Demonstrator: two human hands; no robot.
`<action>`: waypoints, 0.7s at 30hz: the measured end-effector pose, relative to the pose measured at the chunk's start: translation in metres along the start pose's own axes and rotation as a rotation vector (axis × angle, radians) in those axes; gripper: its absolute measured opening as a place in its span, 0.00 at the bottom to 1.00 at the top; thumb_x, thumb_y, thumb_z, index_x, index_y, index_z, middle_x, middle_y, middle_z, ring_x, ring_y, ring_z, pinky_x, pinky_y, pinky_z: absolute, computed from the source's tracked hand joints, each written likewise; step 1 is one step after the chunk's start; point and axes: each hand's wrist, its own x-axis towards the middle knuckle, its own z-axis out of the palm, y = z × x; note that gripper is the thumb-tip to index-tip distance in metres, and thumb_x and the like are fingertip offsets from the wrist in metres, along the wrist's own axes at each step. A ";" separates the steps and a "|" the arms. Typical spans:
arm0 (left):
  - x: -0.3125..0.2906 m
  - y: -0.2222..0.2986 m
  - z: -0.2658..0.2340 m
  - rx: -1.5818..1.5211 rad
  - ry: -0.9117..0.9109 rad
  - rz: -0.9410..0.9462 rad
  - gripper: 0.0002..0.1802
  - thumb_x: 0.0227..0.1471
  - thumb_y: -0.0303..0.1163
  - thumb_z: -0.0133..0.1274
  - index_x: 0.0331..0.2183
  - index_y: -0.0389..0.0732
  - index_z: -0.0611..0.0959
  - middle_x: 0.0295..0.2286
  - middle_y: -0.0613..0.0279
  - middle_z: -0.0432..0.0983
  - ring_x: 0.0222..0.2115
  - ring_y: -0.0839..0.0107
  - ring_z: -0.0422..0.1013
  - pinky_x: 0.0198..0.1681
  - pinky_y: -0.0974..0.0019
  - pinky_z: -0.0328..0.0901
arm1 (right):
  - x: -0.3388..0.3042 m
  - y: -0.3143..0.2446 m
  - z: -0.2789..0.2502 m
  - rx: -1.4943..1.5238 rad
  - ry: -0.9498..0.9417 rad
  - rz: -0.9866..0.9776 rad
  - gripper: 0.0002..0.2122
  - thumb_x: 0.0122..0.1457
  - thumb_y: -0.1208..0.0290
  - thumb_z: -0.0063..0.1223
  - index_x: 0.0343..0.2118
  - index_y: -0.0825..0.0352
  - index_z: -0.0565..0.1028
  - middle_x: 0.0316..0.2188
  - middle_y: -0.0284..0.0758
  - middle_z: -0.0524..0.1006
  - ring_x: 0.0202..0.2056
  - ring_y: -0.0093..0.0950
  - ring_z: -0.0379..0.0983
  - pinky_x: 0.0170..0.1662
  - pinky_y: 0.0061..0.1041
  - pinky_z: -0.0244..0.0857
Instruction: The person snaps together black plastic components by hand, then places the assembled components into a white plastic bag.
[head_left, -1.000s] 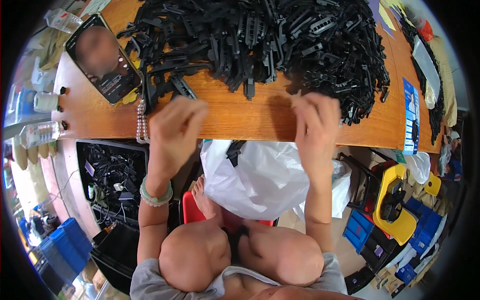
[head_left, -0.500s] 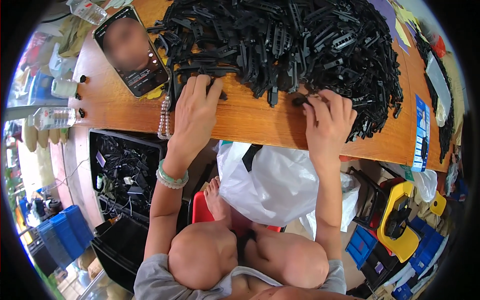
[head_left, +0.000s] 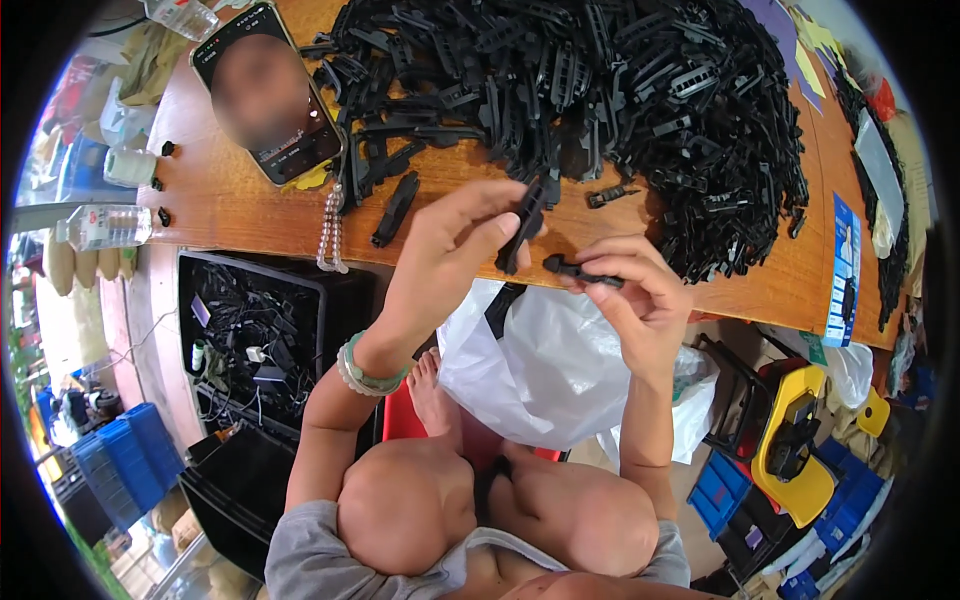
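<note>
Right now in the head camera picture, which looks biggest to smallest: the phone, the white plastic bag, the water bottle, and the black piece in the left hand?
1. white plastic bag
2. phone
3. and 4. water bottle and black piece in the left hand look alike; the piece is nearer, so unsure.

Both our forearms come up from the near edge, elbows bent, hands raised side by side and close together without touching. Our left hand (head_left: 455, 235) sits a bit farther out, wrist cocked back, thumb and fingertips pinched together on something small, the other fingers curled loosely. Our right hand (head_left: 635, 290) is nearer and lower, palm turned toward us, thumb and first fingers pinched too, the rest folded in. Bare knees show at the near edge.
</note>
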 end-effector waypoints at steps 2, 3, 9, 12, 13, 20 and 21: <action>-0.003 0.007 0.009 0.036 -0.008 -0.058 0.18 0.55 0.22 0.47 0.48 0.29 0.72 0.36 0.58 0.75 0.31 0.76 0.71 0.37 0.72 0.66 | -0.002 -0.001 0.001 0.050 -0.047 0.006 0.09 0.49 0.89 0.54 0.35 0.78 0.76 0.37 0.44 0.73 0.39 0.30 0.74 0.41 0.26 0.74; -0.004 0.007 0.015 0.074 -0.014 -0.115 0.21 0.54 0.22 0.46 0.50 0.29 0.70 0.36 0.56 0.76 0.31 0.77 0.71 0.37 0.72 0.66 | -0.004 -0.002 0.002 0.043 -0.043 0.008 0.09 0.49 0.89 0.54 0.35 0.78 0.76 0.37 0.44 0.73 0.39 0.30 0.74 0.41 0.26 0.74; -0.008 0.008 0.016 0.157 -0.124 -0.166 0.17 0.56 0.24 0.47 0.47 0.27 0.75 0.35 0.56 0.77 0.31 0.74 0.74 0.34 0.74 0.69 | -0.005 0.003 0.000 -0.045 0.011 -0.025 0.09 0.45 0.88 0.59 0.32 0.76 0.77 0.28 0.39 0.76 0.34 0.28 0.75 0.37 0.24 0.71; -0.009 0.001 0.016 0.138 -0.202 -0.159 0.19 0.54 0.27 0.52 0.47 0.32 0.76 0.29 0.55 0.78 0.27 0.73 0.74 0.32 0.72 0.67 | -0.008 0.007 0.005 -0.215 0.085 -0.062 0.09 0.44 0.87 0.60 0.30 0.74 0.76 0.30 0.38 0.75 0.34 0.27 0.71 0.38 0.22 0.64; -0.010 0.000 0.018 0.135 -0.207 -0.160 0.19 0.54 0.27 0.52 0.47 0.32 0.76 0.29 0.55 0.78 0.27 0.73 0.74 0.32 0.72 0.67 | -0.010 0.009 0.007 -0.219 0.089 -0.060 0.09 0.44 0.87 0.60 0.30 0.74 0.76 0.30 0.38 0.75 0.34 0.27 0.71 0.38 0.22 0.64; -0.016 -0.009 0.019 0.624 -0.144 0.228 0.19 0.46 0.26 0.59 0.42 0.33 0.77 0.28 0.49 0.76 0.25 0.58 0.73 0.30 0.67 0.67 | -0.019 0.021 0.011 -0.159 0.179 -0.099 0.12 0.45 0.84 0.62 0.35 0.71 0.77 0.30 0.38 0.75 0.31 0.26 0.71 0.35 0.21 0.65; -0.016 -0.011 0.017 0.632 -0.143 0.253 0.19 0.45 0.26 0.59 0.42 0.34 0.77 0.27 0.49 0.76 0.24 0.58 0.73 0.30 0.67 0.67 | -0.019 0.020 0.012 -0.269 0.159 -0.164 0.13 0.44 0.82 0.63 0.36 0.71 0.77 0.31 0.38 0.75 0.31 0.26 0.71 0.35 0.21 0.65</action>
